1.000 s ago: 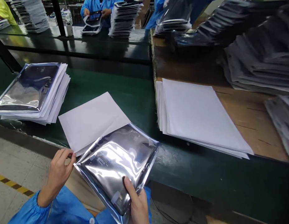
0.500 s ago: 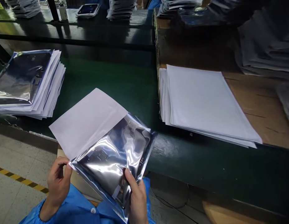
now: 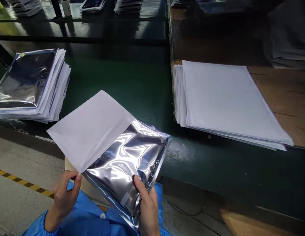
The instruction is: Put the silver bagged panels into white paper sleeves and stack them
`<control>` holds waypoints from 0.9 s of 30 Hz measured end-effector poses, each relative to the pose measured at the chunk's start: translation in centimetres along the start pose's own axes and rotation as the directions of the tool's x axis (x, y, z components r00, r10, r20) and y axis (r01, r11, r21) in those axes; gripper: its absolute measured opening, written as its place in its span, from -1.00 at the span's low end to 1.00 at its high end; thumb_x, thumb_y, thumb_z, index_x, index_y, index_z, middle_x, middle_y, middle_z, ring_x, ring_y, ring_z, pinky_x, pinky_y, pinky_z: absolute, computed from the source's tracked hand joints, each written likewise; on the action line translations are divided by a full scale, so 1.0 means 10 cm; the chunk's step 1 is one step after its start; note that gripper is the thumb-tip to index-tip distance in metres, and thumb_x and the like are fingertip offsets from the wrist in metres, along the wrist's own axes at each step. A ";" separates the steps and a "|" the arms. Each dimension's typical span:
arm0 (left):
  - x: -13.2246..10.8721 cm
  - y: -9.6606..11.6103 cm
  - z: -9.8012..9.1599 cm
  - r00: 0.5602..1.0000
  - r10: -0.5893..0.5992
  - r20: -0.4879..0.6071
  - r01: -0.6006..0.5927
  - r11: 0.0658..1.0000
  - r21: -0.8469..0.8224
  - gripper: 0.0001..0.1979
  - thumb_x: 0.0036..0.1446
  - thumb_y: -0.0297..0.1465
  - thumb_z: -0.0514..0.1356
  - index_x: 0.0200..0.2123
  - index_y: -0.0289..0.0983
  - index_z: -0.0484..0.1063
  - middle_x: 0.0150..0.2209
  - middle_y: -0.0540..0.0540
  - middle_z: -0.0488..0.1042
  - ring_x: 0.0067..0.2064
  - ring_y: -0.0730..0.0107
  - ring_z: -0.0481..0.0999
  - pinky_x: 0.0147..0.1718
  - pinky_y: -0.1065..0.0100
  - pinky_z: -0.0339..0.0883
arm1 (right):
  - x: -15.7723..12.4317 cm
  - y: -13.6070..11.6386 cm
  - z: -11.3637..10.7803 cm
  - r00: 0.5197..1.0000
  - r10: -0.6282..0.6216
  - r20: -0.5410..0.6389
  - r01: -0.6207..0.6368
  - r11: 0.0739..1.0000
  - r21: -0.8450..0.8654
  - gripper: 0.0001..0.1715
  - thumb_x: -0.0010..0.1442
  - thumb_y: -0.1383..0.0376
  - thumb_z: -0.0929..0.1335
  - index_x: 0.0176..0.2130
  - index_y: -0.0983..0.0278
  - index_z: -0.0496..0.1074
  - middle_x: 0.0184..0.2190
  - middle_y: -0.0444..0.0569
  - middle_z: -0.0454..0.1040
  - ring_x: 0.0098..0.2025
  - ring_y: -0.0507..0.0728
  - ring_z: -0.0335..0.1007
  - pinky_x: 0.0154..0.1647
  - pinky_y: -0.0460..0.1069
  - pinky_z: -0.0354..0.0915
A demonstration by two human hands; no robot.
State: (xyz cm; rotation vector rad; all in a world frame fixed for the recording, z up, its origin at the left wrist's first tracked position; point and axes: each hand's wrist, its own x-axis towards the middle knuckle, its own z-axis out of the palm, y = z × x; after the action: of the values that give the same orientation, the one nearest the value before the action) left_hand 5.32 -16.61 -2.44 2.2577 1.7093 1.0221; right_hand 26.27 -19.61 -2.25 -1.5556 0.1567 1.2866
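My left hand (image 3: 66, 196) pinches the lower corner of a white paper sleeve or envelope (image 3: 90, 127) between thumb and fingers. A shiny silver antistatic bag (image 3: 132, 157) with a flat, dark item inside is gripped at its lower right edge by my right hand (image 3: 149, 208), thumb on top. The bag's upper left part disappears at the white paper's edge; whether it lies inside or just beneath cannot be told. Both are held tilted over the green bench's front edge.
To the left, a similar silver bag (image 3: 27, 78) tops a stack of white paper envelopes (image 3: 55, 91). Another white stack (image 3: 223, 101) lies on brown cardboard (image 3: 287, 105) at right. The green bench (image 3: 113, 75) spans between them. Yellow-black tape (image 3: 22, 182) marks the floor.
The white paper now covers a little more of the silver bag's left end, and my left hand has shifted slightly right. The bench stacks sit slightly higher in view.
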 end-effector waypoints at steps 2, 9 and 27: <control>0.02 -0.02 0.04 1.000 0.010 0.015 -0.011 0.999 0.050 -0.94 0.18 -0.48 0.13 -0.32 -0.20 0.35 -0.48 0.03 0.49 -0.48 0.45 0.49 -0.48 0.44 0.36 | 0.02 0.03 -0.03 1.000 -0.027 -0.016 0.026 0.999 -0.037 -0.45 -0.12 0.01 0.51 -0.17 0.24 0.45 -0.32 -0.14 0.57 -0.17 0.21 0.49 -0.20 0.00 0.40; -0.01 0.01 0.11 0.998 0.011 0.058 -0.016 0.997 0.073 -0.93 0.22 -0.48 0.09 -0.31 -0.21 0.33 -0.49 0.03 0.47 -0.49 0.46 0.48 -0.45 0.44 0.35 | -0.01 0.02 0.00 0.996 -0.071 -0.062 0.068 0.997 -0.045 -0.42 -0.13 0.00 0.50 -0.15 0.24 0.46 -0.34 -0.16 0.55 -0.18 0.18 0.48 -0.23 -0.01 0.40; -0.02 0.13 0.22 0.980 -0.126 0.151 0.162 0.953 -0.256 -0.89 0.20 -0.39 0.13 -0.39 -0.22 0.39 -0.54 0.01 0.44 -0.50 0.46 0.44 -0.49 0.48 0.33 | 0.10 0.29 0.19 0.976 -0.209 0.055 0.208 0.978 0.028 -0.42 0.04 0.01 0.42 0.00 0.21 0.37 -0.17 -0.08 0.54 -0.06 0.22 0.44 -0.03 0.13 0.35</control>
State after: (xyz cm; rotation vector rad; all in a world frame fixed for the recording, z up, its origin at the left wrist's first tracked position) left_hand 7.57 -16.61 -3.59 1.9560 1.5511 0.9800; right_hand 23.59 -18.94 -4.55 -1.4722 -0.0293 1.1586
